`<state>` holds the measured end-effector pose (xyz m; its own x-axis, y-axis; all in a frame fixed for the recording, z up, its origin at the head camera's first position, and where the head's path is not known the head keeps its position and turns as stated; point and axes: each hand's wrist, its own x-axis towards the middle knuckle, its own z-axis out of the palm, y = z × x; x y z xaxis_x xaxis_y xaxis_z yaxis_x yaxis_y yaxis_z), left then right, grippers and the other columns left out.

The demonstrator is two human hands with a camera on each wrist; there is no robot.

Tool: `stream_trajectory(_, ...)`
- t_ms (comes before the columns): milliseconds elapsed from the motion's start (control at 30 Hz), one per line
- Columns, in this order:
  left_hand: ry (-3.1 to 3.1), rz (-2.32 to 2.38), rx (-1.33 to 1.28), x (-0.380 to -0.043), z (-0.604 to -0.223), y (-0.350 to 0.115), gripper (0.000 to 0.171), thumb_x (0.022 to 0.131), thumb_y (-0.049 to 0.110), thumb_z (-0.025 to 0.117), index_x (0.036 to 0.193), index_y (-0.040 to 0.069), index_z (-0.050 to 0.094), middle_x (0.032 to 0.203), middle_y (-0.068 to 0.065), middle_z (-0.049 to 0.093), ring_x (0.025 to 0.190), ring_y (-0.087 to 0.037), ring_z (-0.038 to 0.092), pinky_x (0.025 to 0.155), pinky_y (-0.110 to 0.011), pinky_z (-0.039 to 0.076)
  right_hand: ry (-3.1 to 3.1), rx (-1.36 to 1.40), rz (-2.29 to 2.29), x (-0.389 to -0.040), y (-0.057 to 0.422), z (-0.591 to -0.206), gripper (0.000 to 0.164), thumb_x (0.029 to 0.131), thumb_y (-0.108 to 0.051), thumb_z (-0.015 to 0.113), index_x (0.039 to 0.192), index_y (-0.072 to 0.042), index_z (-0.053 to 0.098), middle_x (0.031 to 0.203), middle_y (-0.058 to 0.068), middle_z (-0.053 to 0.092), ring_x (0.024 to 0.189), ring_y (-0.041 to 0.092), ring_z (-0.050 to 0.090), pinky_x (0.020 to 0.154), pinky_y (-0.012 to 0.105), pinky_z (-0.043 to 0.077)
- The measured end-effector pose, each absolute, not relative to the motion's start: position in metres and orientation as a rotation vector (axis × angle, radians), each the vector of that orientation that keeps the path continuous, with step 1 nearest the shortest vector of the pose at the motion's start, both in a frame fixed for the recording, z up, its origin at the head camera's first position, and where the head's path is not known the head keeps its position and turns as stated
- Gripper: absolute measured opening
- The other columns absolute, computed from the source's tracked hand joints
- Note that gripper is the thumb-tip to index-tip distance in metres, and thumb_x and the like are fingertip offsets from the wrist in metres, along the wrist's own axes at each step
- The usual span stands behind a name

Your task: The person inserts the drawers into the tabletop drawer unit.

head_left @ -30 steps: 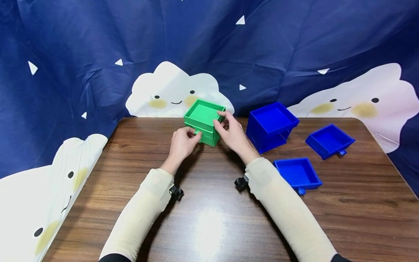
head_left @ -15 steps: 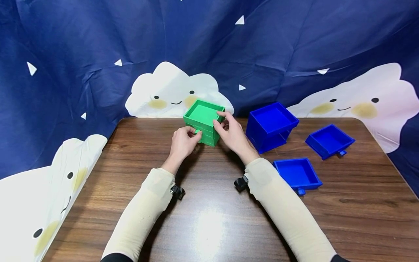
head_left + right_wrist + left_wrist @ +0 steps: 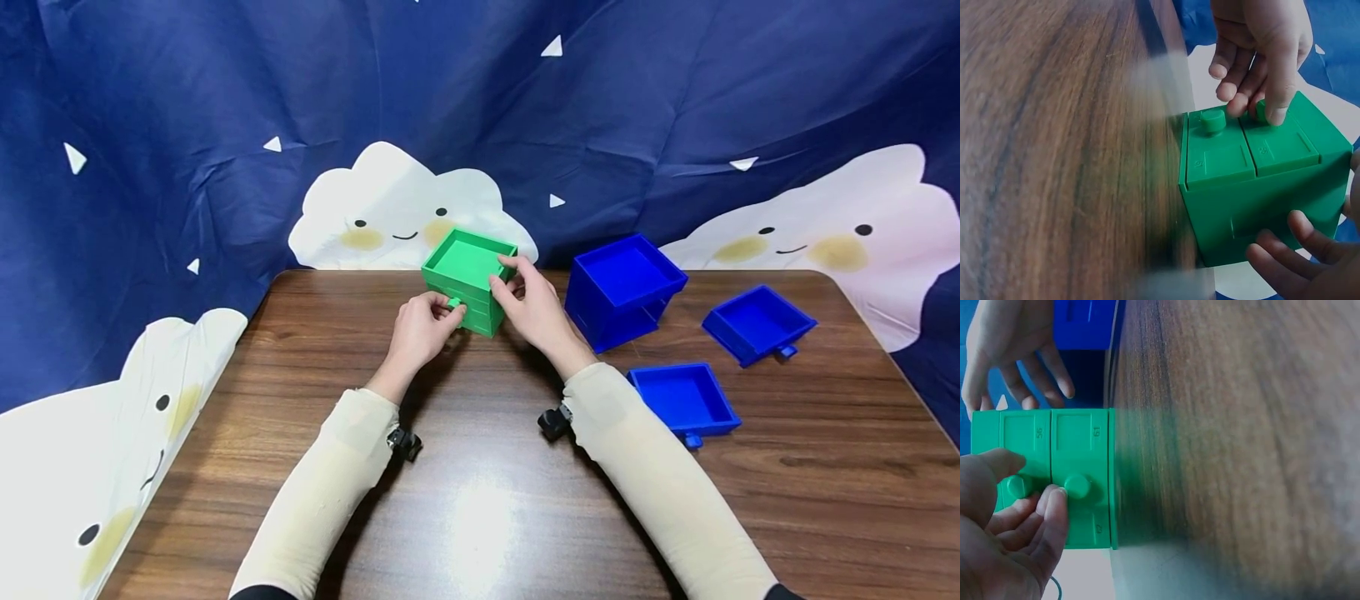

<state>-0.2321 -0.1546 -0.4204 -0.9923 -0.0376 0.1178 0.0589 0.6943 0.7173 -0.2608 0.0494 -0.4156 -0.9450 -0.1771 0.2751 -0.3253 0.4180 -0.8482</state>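
A small green drawer cabinet with a tray-like top stands at the table's back, its two drawer fronts flush. My left hand pinches the knob of the upper drawer between thumb and fingers. The lower drawer has its own round knob, just beside the left fingertips. My right hand holds the cabinet's right side, thumb and index finger over the top rim and the other fingers on the side wall. Drawer insides are hidden.
Right of the green cabinet stands a blue cabinet frame with an open front. Two blue drawers lie on the wooden table, one drawer farther back, the other drawer by the right sleeve. A patterned blue curtain hangs behind.
The upper green drawer stood out slightly one second ago; it has slid inward until its front is flush. The right hand has stayed at the cabinet's side.
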Motion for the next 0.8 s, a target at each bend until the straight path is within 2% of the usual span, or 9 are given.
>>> stream_trajectory(333, -2.827, -1.141, -0.032, -0.222, -0.419, -0.158, 0.025, 0.098, 0.028, 0.074, 0.103, 0.004, 0.079, 0.093, -0.01, 0.081, 0.089, -0.024, 0.076, 0.087, -0.044, 0.06, -2.582, 0.418, 1.438, -0.256, 0.05, -0.411, 0.049, 0.108, -0.036, 0.061, 0.152, -0.013, 0.06, 0.106, 0.012, 0.069, 0.102, 0.03, 0.07, 0.095, 0.047, 0.056)
stream_trajectory(533, -2.842, -1.15, -0.039, -0.217, -0.416, -0.161, 0.021, 0.099, 0.026, 0.074, 0.1, 0.006, 0.08, 0.091, -0.008, 0.08, 0.087, -0.024, 0.075, 0.086, -0.043, 0.059, -2.564, 0.44, 1.391, -0.253, 0.053, -0.413, 0.051, 0.109, -0.034, 0.061, 0.156, -0.016, 0.058, 0.114, 0.015, 0.07, 0.109, 0.032, 0.07, 0.099, 0.052, 0.056)
stream_trajectory(800, -2.825, -1.171, -0.116, -0.211, -0.416, -0.161, 0.02, 0.098, 0.024, 0.074, 0.103, 0.005, 0.079, 0.093, -0.009, 0.081, 0.088, -0.024, 0.076, 0.087, -0.043, 0.059, -2.531, 0.467, 1.4, -0.25, 0.053, -0.413, 0.052, 0.109, -0.031, 0.061, 0.157, -0.014, 0.056, 0.114, 0.015, 0.07, 0.106, 0.032, 0.071, 0.098, 0.054, 0.057)
